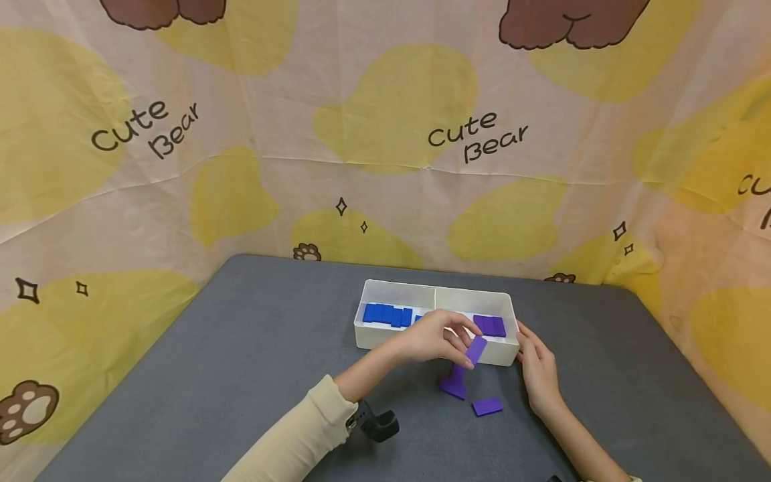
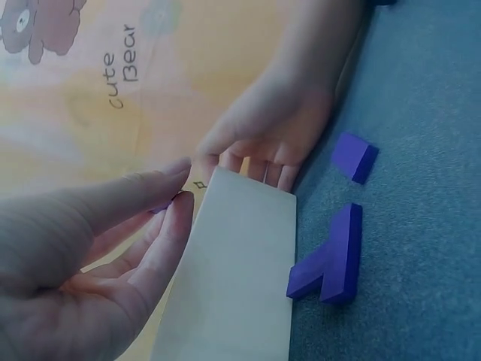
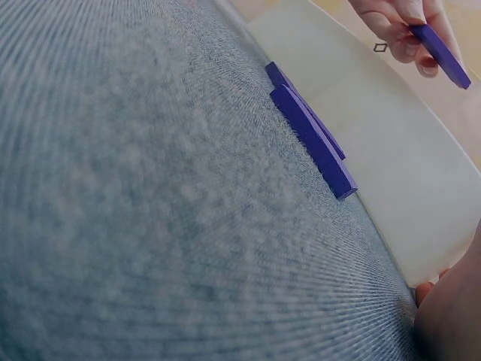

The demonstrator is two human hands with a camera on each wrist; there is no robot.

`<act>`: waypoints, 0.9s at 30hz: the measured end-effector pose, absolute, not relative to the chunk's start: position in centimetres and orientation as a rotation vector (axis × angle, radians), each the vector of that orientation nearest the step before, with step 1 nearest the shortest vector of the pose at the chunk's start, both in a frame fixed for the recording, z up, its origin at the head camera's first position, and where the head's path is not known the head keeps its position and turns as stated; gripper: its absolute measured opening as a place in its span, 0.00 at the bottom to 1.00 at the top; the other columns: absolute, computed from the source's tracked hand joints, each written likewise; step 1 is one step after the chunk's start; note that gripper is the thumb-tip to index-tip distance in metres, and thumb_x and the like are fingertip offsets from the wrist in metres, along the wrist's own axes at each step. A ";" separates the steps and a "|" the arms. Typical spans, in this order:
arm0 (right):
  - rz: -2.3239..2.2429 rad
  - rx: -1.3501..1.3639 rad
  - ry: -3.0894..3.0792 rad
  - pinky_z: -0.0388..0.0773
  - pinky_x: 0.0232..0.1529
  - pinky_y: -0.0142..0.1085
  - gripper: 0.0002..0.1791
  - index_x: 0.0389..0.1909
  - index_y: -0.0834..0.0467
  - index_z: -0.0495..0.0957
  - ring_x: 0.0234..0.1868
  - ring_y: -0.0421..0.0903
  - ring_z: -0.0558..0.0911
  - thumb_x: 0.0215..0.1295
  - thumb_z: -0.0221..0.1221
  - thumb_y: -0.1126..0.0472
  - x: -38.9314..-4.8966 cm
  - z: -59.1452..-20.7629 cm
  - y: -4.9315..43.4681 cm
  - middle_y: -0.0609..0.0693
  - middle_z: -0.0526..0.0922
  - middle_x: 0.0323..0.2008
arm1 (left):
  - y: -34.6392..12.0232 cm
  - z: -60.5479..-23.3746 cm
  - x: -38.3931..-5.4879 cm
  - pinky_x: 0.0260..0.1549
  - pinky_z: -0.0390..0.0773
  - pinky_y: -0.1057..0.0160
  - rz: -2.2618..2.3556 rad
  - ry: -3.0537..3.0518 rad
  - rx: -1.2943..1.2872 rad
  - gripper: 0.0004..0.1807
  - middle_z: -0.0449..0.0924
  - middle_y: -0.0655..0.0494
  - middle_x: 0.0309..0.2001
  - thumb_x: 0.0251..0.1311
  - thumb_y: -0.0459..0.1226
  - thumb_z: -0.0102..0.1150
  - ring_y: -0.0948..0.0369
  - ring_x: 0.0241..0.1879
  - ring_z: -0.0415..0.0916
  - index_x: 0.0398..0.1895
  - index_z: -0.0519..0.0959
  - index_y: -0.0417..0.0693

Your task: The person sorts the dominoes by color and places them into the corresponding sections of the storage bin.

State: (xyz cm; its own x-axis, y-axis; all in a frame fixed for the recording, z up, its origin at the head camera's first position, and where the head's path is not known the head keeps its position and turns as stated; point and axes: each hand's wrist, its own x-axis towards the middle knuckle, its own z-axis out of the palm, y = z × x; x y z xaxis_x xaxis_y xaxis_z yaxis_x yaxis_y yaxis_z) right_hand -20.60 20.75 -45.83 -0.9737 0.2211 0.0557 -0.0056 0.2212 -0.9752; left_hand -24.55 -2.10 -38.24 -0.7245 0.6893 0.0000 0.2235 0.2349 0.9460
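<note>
My left hand [image 1: 436, 338] pinches a flat purple block [image 1: 476, 349] between thumb and fingers, raised in front of a white two-part box [image 1: 385, 338]. In the right wrist view the held block [image 3: 442, 56] sticks out tilted from the fingertips. My right hand [image 1: 539, 371] rests against the right end of the box, its relaxed fingers along the wall. Below the left hand, two purple blocks [image 2: 342, 259] lie touching on the table, one meeting the other's side. A single purple block [image 1: 487, 406] lies nearer to me.
Several blue blocks [image 1: 385, 314] lie in a row in the box's left compartment, and several purple blocks [image 1: 489, 326] stand side by side in the right one. The grey table [image 1: 253, 361] ends at a printed cloth [image 1: 385, 221] behind and at the sides.
</note>
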 end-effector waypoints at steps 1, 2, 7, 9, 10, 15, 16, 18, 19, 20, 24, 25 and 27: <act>1.843 -0.206 -2.304 0.67 0.49 0.11 0.32 0.81 0.64 0.60 0.75 0.59 0.69 0.86 0.38 0.51 -20.6 -45.9 20.8 0.64 0.63 0.79 | -2.0 -38.2 -24.6 0.41 0.85 0.67 1.498 2.104 0.838 0.25 0.85 0.51 0.40 0.52 0.22 0.77 0.63 0.37 0.86 0.56 0.83 0.35; 1.844 -0.208 -2.302 0.68 0.49 0.11 0.32 0.81 0.64 0.60 0.75 0.59 0.69 0.86 0.38 0.51 -20.6 -45.9 20.8 0.64 0.63 0.79 | -2.0 -38.2 -24.7 0.41 0.85 0.67 1.500 2.112 0.843 0.26 0.85 0.50 0.41 0.52 0.22 0.77 0.63 0.37 0.86 0.56 0.83 0.35; 1.852 -0.210 -2.291 0.68 0.49 0.11 0.32 0.81 0.64 0.60 0.74 0.58 0.70 0.86 0.39 0.52 -20.7 -45.9 20.7 0.64 0.64 0.79 | -1.7 -38.0 -25.1 0.41 0.86 0.67 1.503 2.145 0.863 0.26 0.86 0.47 0.43 0.53 0.23 0.77 0.64 0.38 0.85 0.57 0.82 0.34; 1.850 -0.212 -2.291 0.68 0.49 0.11 0.31 0.81 0.64 0.60 0.73 0.57 0.70 0.86 0.39 0.52 -20.7 -46.0 20.7 0.64 0.64 0.79 | -1.6 -37.9 -25.3 0.41 0.86 0.67 1.519 2.142 0.861 0.26 0.86 0.46 0.42 0.53 0.23 0.77 0.64 0.38 0.85 0.57 0.82 0.34; 1.849 -0.214 -2.292 0.68 0.49 0.11 0.31 0.81 0.64 0.60 0.73 0.57 0.70 0.86 0.39 0.52 -20.7 -46.0 20.7 0.64 0.64 0.79 | -1.6 -37.9 -25.4 0.41 0.86 0.66 1.530 2.138 0.855 0.26 0.86 0.46 0.42 0.53 0.23 0.77 0.63 0.38 0.85 0.58 0.82 0.34; 1.845 -0.219 -2.294 0.68 0.49 0.11 0.31 0.81 0.64 0.61 0.73 0.57 0.70 0.86 0.39 0.51 -20.6 -45.9 20.7 0.64 0.64 0.79 | -1.2 -38.0 -25.9 0.43 0.87 0.64 1.564 2.139 0.807 0.27 0.85 0.47 0.43 0.54 0.24 0.77 0.62 0.40 0.86 0.59 0.82 0.36; 1.844 -0.218 -2.296 0.68 0.49 0.11 0.31 0.81 0.64 0.61 0.73 0.57 0.70 0.86 0.39 0.51 -20.6 -45.9 20.8 0.64 0.64 0.79 | -1.2 -38.0 -26.0 0.44 0.87 0.64 1.568 2.141 0.795 0.27 0.85 0.47 0.43 0.54 0.24 0.77 0.61 0.41 0.86 0.59 0.82 0.37; 1.843 -0.218 -2.302 0.67 0.49 0.11 0.32 0.81 0.63 0.60 0.74 0.58 0.69 0.86 0.39 0.51 -20.6 -45.9 20.8 0.63 0.63 0.79 | -1.1 -38.1 -26.2 0.44 0.87 0.63 1.581 2.141 0.771 0.28 0.85 0.47 0.44 0.54 0.24 0.77 0.60 0.43 0.86 0.60 0.82 0.38; 1.845 -0.216 -2.301 0.67 0.49 0.11 0.31 0.81 0.63 0.60 0.74 0.58 0.69 0.86 0.39 0.51 -20.6 -45.9 20.8 0.63 0.63 0.79 | -1.0 -38.1 -26.3 0.45 0.87 0.63 1.587 2.139 0.762 0.28 0.86 0.47 0.45 0.54 0.25 0.77 0.59 0.44 0.86 0.60 0.82 0.38; 1.846 -0.214 -2.299 0.67 0.49 0.11 0.31 0.81 0.63 0.60 0.74 0.58 0.69 0.86 0.39 0.51 -20.7 -45.9 20.8 0.63 0.64 0.79 | -1.0 -38.1 -26.5 0.45 0.87 0.62 1.595 2.134 0.755 0.28 0.86 0.47 0.45 0.54 0.25 0.77 0.59 0.44 0.86 0.60 0.81 0.38; 1.850 -0.213 -2.299 0.67 0.50 0.11 0.31 0.81 0.63 0.60 0.75 0.57 0.69 0.86 0.39 0.51 -20.7 -45.9 20.8 0.63 0.63 0.79 | -0.7 -38.2 -26.9 0.45 0.87 0.61 1.646 2.094 0.727 0.28 0.86 0.45 0.47 0.55 0.23 0.75 0.57 0.45 0.86 0.62 0.80 0.35; 1.852 -0.212 -2.301 0.67 0.50 0.11 0.32 0.81 0.63 0.60 0.75 0.58 0.69 0.86 0.38 0.51 -20.7 -45.9 20.8 0.63 0.63 0.80 | -0.6 -38.2 -27.0 0.45 0.87 0.61 1.663 2.081 0.721 0.29 0.86 0.44 0.47 0.55 0.22 0.74 0.58 0.45 0.86 0.62 0.80 0.34; 1.855 -0.215 -2.305 0.67 0.50 0.11 0.32 0.81 0.63 0.60 0.75 0.58 0.68 0.86 0.38 0.51 -20.7 -45.8 20.8 0.63 0.62 0.80 | -0.4 -38.2 -27.1 0.45 0.87 0.61 1.697 2.050 0.699 0.29 0.86 0.42 0.48 0.55 0.21 0.73 0.59 0.43 0.85 0.63 0.79 0.33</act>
